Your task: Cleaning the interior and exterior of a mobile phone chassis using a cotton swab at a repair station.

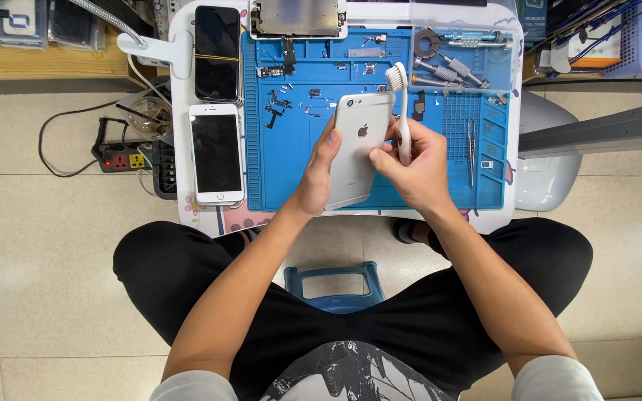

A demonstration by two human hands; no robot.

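Plastic cup point(150, 116), 1: clear, straw in it, contents hard to make out, beside the power strip point(120, 157).
Phones on bench point(180, 89), 2: black-fronted point(217, 52) above white-fronted point(217, 154), both face up, dark screens.
Blue mat point(284, 171), 1: compartments hold small screws and parts, too small to count.
Left hand point(319, 172): fingers clamped on the silver phone's point(358, 145) left edge; phone back-up, tilted above the mat.
Right hand point(414, 167): fingers closed on 1 white brush point(401, 111), bristles up, thumb touching the phone.
Tweezers point(470, 148), 2, right of hand.
Screen assembly point(297, 16): top cut off.
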